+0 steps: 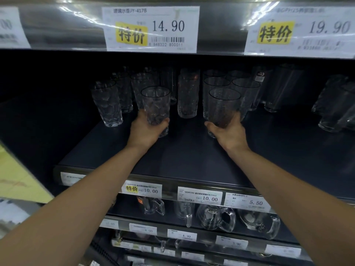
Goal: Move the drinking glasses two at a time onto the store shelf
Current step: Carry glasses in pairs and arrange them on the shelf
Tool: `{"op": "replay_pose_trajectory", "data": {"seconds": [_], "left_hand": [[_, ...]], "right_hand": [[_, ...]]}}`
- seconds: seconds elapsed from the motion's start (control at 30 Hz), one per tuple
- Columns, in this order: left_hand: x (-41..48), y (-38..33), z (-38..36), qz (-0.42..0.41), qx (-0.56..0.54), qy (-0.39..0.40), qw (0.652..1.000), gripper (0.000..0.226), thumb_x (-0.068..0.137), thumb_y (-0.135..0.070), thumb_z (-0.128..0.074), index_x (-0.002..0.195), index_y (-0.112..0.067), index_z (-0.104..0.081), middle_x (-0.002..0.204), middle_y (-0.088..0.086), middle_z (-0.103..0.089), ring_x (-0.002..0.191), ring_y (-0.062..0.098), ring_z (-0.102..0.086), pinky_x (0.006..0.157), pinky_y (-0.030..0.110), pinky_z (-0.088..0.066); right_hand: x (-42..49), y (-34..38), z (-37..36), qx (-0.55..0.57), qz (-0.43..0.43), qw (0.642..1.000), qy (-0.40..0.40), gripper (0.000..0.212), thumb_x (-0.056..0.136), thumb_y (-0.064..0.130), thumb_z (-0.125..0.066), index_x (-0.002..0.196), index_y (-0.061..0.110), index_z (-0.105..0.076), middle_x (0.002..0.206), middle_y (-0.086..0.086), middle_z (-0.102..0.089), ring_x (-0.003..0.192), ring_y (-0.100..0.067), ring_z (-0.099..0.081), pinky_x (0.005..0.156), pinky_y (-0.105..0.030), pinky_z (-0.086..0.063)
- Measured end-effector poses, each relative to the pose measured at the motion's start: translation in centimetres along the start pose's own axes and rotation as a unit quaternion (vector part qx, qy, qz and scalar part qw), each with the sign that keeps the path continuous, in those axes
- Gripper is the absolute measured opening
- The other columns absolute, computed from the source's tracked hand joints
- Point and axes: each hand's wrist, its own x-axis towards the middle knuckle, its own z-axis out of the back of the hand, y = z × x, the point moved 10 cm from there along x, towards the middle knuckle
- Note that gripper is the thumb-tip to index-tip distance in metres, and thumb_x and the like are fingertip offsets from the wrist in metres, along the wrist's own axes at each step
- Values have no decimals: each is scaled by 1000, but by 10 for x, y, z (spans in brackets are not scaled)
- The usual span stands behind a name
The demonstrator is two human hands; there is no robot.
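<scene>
left hand [146,129] grips one drinking glass [156,104], right hand [228,131] grips another glass [223,106], both upright over dark shelf [192,160]

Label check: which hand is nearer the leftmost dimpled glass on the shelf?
Left. The left hand grips a glass right of the leftmost glass; the right hand holds another glass farther right.

On the upper shelf edge [57,25], "JY-417B", "特价" and "14.90" are printed on one price tag [150,28], "19.90" on a second tag [299,31]. Lower tags [199,196] are marked "10.00", "10.00", "5.50".
</scene>
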Motion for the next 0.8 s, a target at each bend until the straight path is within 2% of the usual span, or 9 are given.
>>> {"op": "replay_pose_trajectory", "data": {"seconds": [0.2,0.33,0.5,0.57,0.8], "left_hand": [[2,10,20,5,16,-34,999,65,79,-43,-78,129,-13,-51,117,-1,-66,105,12,-63,87,19,-46],[4,13,32,0,46,-60,997,66,79,-41,-79,129,-10,-50,121,3,-66,102,11,-59,83,17,-43],[11,24,45,-6,100,-64,993,72,78,-36,-82,132,-6,-46,124,11,-64,113,26,-61,89,26,-48],[14,28,51,-5,98,-76,992,72,77,-37,-82,134,-7,-48,125,12,-64,114,27,-61,92,28,-49],[23,33,57,-11,95,-83,992,71,76,-37,-82,131,-5,-48,126,15,-62,114,28,-60,89,24,-45]], "right_hand": [[4,1,-1,-10,14,1000,-11,74,76,45,-80,132,17,-41,133,-1,-54,112,-13,-52,87,-21,-40],[4,-1,-3,-20,11,1000,10,72,77,42,-81,132,15,-42,129,-1,-55,107,-11,-51,87,-19,-39],[0,2,-3,-22,7,1000,18,71,79,35,-80,134,14,-39,115,5,-52,102,-10,-51,84,-17,-39],[0,2,-2,-21,6,1000,15,71,80,34,-80,134,14,-39,115,6,-51,102,-10,-51,84,-17,-38],[1,0,-4,-30,3,999,15,68,81,34,-77,134,14,-39,116,6,-52,104,-11,-52,86,-20,-40]]}}
